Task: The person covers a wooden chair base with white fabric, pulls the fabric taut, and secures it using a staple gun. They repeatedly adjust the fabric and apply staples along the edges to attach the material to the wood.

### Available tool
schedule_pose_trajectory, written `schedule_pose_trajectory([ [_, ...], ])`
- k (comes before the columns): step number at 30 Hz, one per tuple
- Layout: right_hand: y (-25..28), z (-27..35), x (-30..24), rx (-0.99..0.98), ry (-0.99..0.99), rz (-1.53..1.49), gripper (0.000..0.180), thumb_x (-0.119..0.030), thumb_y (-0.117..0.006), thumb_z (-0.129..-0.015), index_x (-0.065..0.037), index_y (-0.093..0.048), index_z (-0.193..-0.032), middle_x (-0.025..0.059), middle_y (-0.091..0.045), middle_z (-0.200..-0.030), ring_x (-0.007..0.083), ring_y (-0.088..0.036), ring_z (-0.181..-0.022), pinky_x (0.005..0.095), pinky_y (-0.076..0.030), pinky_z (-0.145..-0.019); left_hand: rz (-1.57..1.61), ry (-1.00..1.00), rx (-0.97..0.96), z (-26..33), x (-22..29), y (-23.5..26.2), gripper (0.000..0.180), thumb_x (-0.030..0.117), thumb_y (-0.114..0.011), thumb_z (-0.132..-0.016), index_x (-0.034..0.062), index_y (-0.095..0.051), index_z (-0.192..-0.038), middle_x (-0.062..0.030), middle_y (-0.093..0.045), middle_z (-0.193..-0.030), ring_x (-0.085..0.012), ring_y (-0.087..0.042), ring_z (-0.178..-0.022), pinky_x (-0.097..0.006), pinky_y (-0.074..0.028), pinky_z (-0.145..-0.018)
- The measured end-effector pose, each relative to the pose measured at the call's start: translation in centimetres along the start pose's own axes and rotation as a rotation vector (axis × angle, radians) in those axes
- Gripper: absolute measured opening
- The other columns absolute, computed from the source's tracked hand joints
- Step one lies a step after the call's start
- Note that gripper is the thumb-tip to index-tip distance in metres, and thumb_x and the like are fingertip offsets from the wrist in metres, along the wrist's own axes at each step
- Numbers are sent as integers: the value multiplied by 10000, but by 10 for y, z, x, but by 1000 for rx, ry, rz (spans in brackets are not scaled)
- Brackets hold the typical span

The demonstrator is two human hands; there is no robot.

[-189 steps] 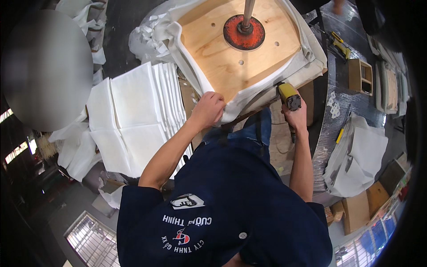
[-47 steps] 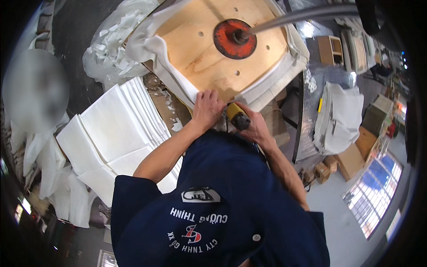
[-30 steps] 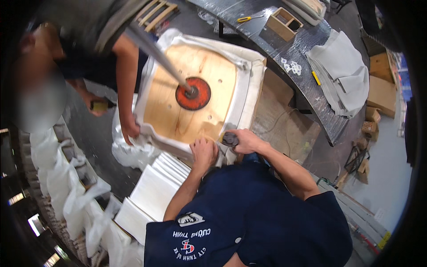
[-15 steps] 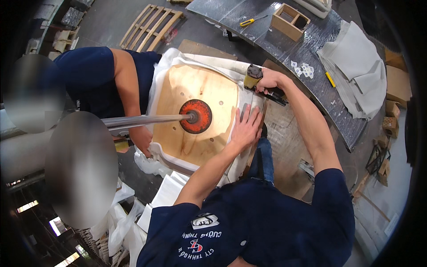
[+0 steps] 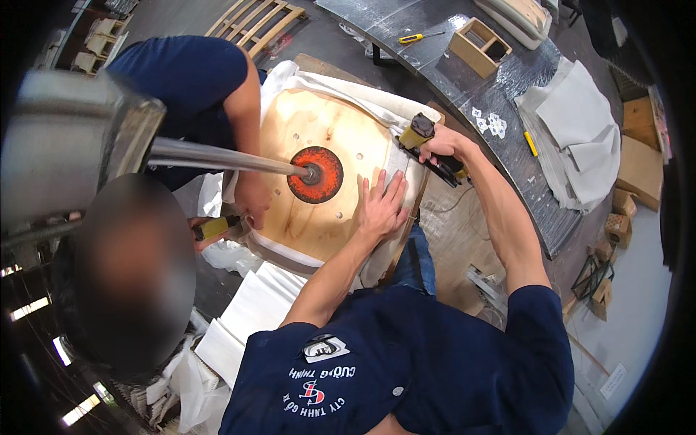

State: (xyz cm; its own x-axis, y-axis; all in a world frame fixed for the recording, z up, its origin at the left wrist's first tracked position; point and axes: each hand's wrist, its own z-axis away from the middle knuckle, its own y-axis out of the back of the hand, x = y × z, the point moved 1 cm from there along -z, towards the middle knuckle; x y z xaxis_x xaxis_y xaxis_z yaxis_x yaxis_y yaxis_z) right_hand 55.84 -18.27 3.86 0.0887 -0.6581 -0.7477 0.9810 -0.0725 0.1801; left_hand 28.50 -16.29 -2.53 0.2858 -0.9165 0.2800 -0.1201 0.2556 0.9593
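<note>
My right hand point(image 5: 448, 143) grips a yellow-and-black staple gun point(image 5: 417, 133), its nose at the far right edge of a wooden seat panel point(image 5: 319, 119). Pale fabric point(image 5: 284, 75) wraps up around the panel's rim. My left hand point(image 5: 382, 208) lies flat with fingers spread, across the panel's right edge and the fabric beside it. An orange-red disc point(image 5: 316, 175) on the end of a metal rod point(image 5: 217, 156) rests against the middle of the panel. Across from me, a co-worker's hand point(image 5: 253, 201) touches the panel's left edge; their other hand holds a similar staple gun point(image 5: 212, 228).
A dark worktable point(image 5: 435, 69) at far right bears a wooden box frame point(image 5: 470, 61), a yellow-handled screwdriver point(image 5: 411, 38), a yellow cutter point(image 5: 531, 143) and stacked grey fabric point(image 5: 576, 138). White folded sheets point(image 5: 254, 308) lie at lower left. A pallet point(image 5: 254, 22) stands behind.
My staple gun has moved slightly nearer me along the panel's right edge. My left hand has shifted a little left. The co-worker has leaned in, their hand moving up the left edge.
</note>
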Motion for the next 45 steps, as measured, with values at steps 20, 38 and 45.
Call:
schedule_pose_trajectory([
  [20, -84, 44, 31, 118, 59, -11, 160, -76, -703, -733, 44, -671, -833, 80, -704, -738, 149, -658, -585, 298, -534, -566, 28, 182, 27, 45, -5, 11, 795, 461, -553, -916, 38, -349, -1556, -119, -228, -1670, -402, -137, -1542, -686, -58, -1200],
  [38, -153, 87, 27, 121, 16, 95, 243, -36, -686, -767, 35, -664, -998, 78, -707, -801, 142, -644, -581, 292, -541, -556, -7, 275, 235, 100, -17, 15, 627, 353, -516, -976, -17, -441, -1477, -174, -317, -1619, -479, -237, -1477, -750, -145, -1130],
  [45, -167, 96, 21, 142, 62, 275, 357, -173, -709, -766, -15, -643, -1079, 149, -717, -866, 235, -710, -691, 364, -572, -686, 41, 310, 218, 112, -20, 18, 594, 348, -528, -969, 43, -466, -1475, -156, -327, -1617, -495, -240, -1470, -769, -132, -1114],
])
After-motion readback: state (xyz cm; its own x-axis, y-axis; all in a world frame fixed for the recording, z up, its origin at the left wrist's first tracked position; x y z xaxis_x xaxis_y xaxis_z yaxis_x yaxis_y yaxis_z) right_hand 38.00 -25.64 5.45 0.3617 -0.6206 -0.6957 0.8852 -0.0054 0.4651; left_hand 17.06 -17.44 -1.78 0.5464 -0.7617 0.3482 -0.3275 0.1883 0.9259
